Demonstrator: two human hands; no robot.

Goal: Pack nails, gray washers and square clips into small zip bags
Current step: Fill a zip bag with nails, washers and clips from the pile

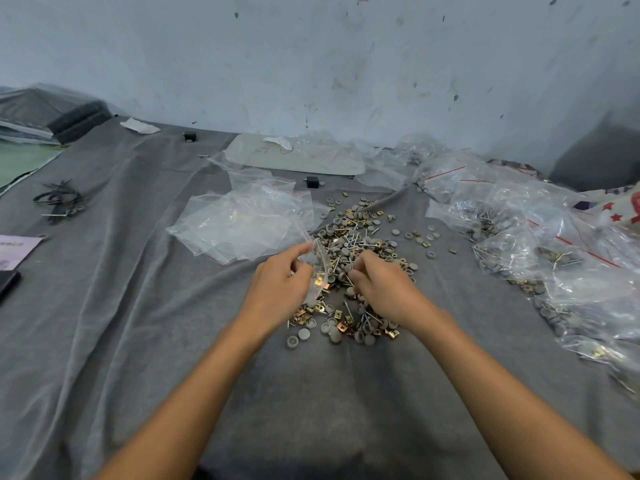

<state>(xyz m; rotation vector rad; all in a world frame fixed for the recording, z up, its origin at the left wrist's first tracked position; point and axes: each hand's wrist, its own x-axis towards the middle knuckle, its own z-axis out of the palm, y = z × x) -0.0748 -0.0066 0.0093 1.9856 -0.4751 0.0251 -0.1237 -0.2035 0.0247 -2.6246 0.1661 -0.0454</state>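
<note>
A loose heap of nails, gray washers and brass square clips [360, 244] lies on the gray cloth in the middle. My left hand [277, 289] holds a small clear zip bag [318, 271] at the heap's left edge; the bag has a few washers and a clip inside. My right hand [384, 285] rests over the heap with its fingers curled, pinching small parts that I cannot make out. A pile of empty zip bags [242, 220] lies to the left of the heap.
Filled zip bags [540, 244] are piled along the right side. A larger plastic sheet [294, 155] lies at the back by the wall. Black cable ties [59, 200] and papers [17, 249] sit at the left. Two small black blocks [311, 181] stand behind the heap.
</note>
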